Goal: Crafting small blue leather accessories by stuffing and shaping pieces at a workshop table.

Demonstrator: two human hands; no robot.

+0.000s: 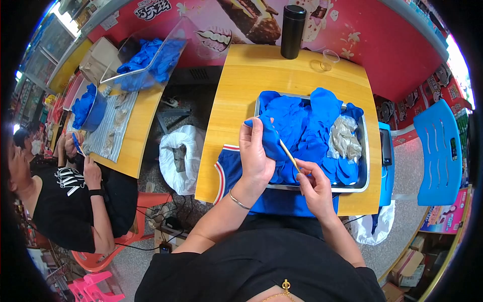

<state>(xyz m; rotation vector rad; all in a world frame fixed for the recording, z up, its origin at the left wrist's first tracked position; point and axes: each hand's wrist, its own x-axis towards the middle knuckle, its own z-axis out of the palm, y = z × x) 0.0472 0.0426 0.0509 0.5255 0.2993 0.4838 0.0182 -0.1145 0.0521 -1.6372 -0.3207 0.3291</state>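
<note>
My left hand [255, 158] is raised over the near left part of a metal tray, its thumb and fingers closed on a small blue cloth piece [270, 141]. In my right hand [316, 186] a thin wooden stick [289, 154] is pinched near its lower end. The stick's far end meets the blue cloth piece; whether it goes inside cannot be made out. Below both hands, the metal tray [367, 173] holds a heap of similar blue cloth pieces [289, 118]. A crumpled greyish bundle [346, 138] lies on the heap's right side.
A black flask [293, 32] and a clear cup [329, 59] stand at the table's [241, 70] far edge. A white-lined bin [181, 161] is on the floor to the left. Beyond it, a person [65, 191] works at another table with blue pieces. A blue chair [438, 153] stands right.
</note>
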